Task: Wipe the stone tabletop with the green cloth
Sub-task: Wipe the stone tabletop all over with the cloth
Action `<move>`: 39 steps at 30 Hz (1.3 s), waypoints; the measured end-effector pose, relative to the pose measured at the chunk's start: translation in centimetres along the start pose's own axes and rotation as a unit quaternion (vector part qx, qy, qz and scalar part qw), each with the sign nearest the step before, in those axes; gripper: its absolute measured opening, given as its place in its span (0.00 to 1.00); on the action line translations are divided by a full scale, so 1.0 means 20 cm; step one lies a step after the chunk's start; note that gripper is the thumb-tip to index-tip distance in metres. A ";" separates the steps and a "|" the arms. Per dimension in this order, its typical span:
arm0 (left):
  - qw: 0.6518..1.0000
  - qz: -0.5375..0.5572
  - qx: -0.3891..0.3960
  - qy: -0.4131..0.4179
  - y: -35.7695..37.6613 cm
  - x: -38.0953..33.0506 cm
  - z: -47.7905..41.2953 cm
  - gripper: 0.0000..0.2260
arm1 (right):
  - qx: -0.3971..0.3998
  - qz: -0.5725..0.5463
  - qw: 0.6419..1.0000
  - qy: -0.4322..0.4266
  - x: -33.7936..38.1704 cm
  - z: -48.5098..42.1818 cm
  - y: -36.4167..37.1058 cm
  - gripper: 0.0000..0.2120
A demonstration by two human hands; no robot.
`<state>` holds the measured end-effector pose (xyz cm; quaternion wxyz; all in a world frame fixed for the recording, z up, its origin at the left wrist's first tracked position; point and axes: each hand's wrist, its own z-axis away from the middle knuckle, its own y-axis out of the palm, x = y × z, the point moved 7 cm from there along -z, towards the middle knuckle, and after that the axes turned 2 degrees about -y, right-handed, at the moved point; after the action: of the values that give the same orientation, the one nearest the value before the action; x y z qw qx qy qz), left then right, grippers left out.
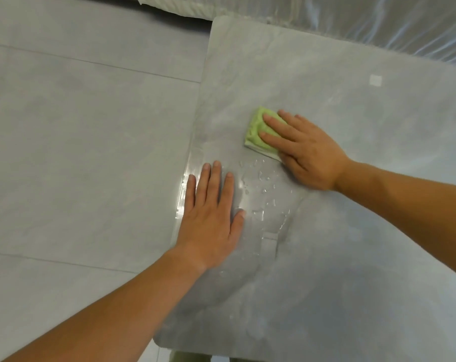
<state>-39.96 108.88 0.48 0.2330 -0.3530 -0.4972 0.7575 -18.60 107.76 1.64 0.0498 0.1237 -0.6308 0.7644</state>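
From my feed I saw the stone tabletop [352, 231] filling the right of the view, grey and mottled, with a rounded far-left corner; the green cloth [258, 124] lay folded on it toward the left edge, a white layer showing along its near side. The right hand [307, 155] pressed down on the cloth with its fingers [276, 126] straight and slightly spread, flat on top rather than curled round it. The left hand [211, 220] rested palm-down on the bare stone just beside the table's left edge; its fingers [208, 184] were straight and close together, holding nothing. Between the two hands sat a patch of water droplets [260, 184], beaded and shining, just near of the cloth.

For labels I found only one candidate, a small pale square [375, 80] on the stone beyond the right hand; it was too blurred for me to read any writing on it. Clear plastic sheeting [378, 22] lay crumpled past the table's far edge; grey floor tiles [78, 152] spread out to the left.
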 end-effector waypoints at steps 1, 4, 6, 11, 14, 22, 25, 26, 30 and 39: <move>1.000 0.000 0.000 0.001 0.00 0.00 0.00 0.31 | -0.014 -0.002 0.999 0.034 -0.06 0.03 -0.02 0.25; 1.000 -0.008 0.004 0.000 0.01 0.00 0.00 0.32 | -0.075 -0.052 0.968 0.234 -0.17 0.13 -0.05 0.27; 1.000 -0.002 0.005 -0.005 0.01 -0.01 0.01 0.32 | -0.094 -0.037 0.963 0.248 0.00 0.21 0.01 0.29; 1.000 0.005 0.013 0.003 0.03 -0.04 0.08 0.32 | -0.041 -0.010 0.993 0.108 0.19 0.44 0.13 0.27; 1.000 0.007 0.015 0.012 0.06 -0.06 0.14 0.32 | -0.080 -0.044 0.958 0.272 0.05 0.46 0.10 0.26; 1.000 0.000 0.006 0.001 0.10 -0.07 0.30 0.31 | -0.057 -0.059 0.979 0.185 0.54 0.56 0.23 0.29; 1.000 -0.017 0.002 0.007 0.13 -0.08 0.33 0.31 | -0.036 -0.036 0.988 0.145 0.32 0.42 0.16 0.28; 1.000 -0.021 0.001 0.006 0.13 -0.08 0.33 0.31 | -0.042 -0.022 0.984 0.169 0.22 0.32 0.12 0.28; 1.000 -0.027 -0.007 -0.007 0.15 -0.08 0.33 0.31 | -0.088 -0.033 0.967 0.235 0.15 -0.06 0.04 0.26; 0.999 -0.036 -0.009 -0.009 0.21 -0.10 0.48 0.30 | 0.006 0.014 0.999 0.033 0.29 -0.15 0.08 0.27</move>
<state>-46.09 100.22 -0.27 0.2529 -0.3303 -0.5188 0.7469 -24.97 109.93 0.98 0.0593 0.0905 -0.6262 0.7721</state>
